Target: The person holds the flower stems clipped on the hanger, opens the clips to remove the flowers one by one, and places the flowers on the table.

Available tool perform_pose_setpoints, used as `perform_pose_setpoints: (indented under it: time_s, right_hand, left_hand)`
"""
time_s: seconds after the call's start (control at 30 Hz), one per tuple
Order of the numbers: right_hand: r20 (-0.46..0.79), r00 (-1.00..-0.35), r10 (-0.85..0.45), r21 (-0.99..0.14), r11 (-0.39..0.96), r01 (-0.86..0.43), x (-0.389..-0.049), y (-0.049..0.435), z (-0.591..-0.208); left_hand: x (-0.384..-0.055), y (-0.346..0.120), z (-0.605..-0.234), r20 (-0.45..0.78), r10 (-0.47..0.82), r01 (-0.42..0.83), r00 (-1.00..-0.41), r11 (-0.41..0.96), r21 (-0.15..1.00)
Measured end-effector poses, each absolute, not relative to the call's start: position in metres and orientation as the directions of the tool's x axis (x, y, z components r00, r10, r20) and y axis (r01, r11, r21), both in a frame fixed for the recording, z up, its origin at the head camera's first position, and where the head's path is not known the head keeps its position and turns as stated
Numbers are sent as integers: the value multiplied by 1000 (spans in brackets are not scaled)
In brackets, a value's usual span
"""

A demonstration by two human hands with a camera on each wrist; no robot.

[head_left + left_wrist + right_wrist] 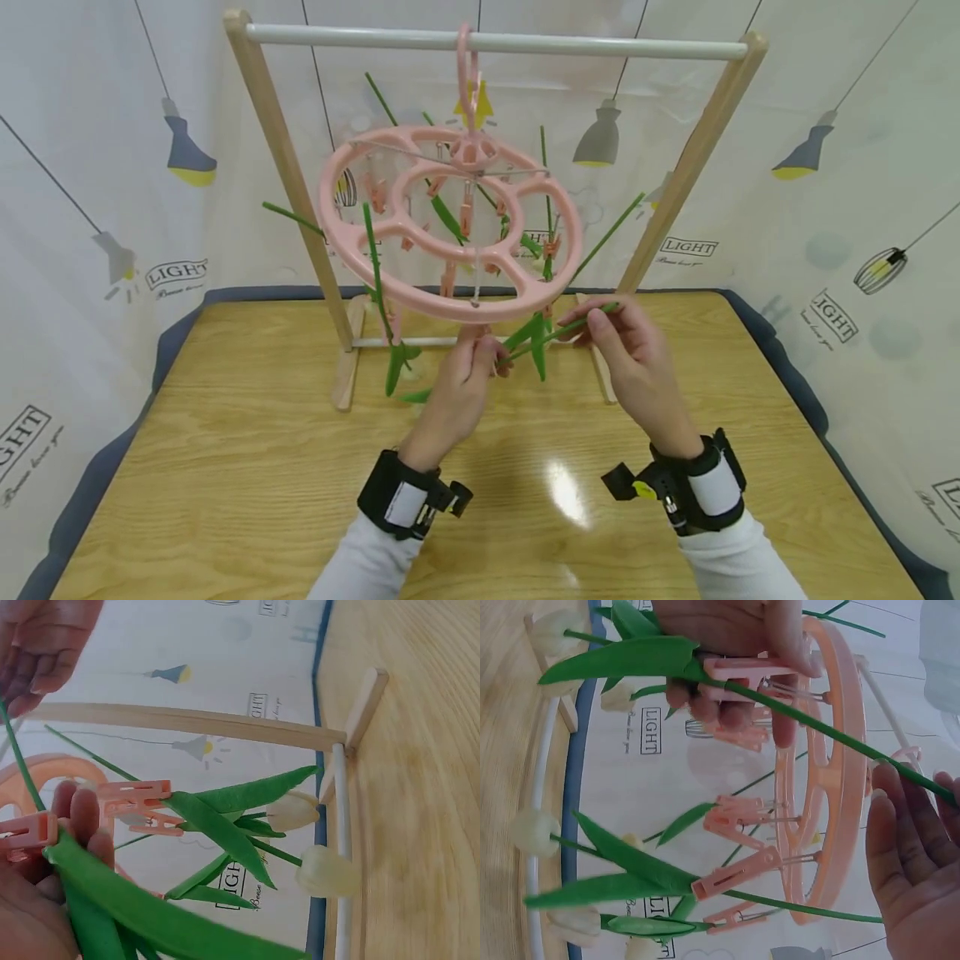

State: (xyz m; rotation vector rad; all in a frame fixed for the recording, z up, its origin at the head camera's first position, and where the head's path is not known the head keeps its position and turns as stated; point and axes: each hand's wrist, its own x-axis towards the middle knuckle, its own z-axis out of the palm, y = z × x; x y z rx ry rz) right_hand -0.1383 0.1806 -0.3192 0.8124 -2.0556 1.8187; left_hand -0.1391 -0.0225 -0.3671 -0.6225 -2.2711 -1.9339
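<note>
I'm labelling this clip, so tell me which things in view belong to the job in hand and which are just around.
Seem part of the job:
- left hand
- right hand
- tulip between the hands
- other tulips
- pink pegs
- round pink hanger
- stand

Seem just around:
- wooden table
- lamp-print backdrop
- black wristbands
</note>
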Motion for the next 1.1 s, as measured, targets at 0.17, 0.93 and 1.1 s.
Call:
perform_pose_setpoints:
  time_s: [0.17, 0.93, 1.1]
  right_hand:
    - [552, -817, -167, -823, 48, -566, -143, 175, -320]
    - [545, -834, -88, -832, -176, -526, -150, 156, -327]
    - [583, -809, -70, -808, -154, -569, -150, 153, -329]
  left_hand:
    - [-139, -27, -365, 384, 126, 381, -915, -46, 923]
    - [-138, -38, -363, 315, -42, 316, -948, -23, 948]
    - [-139, -36, -363, 327, -71, 326, -943, 18, 945]
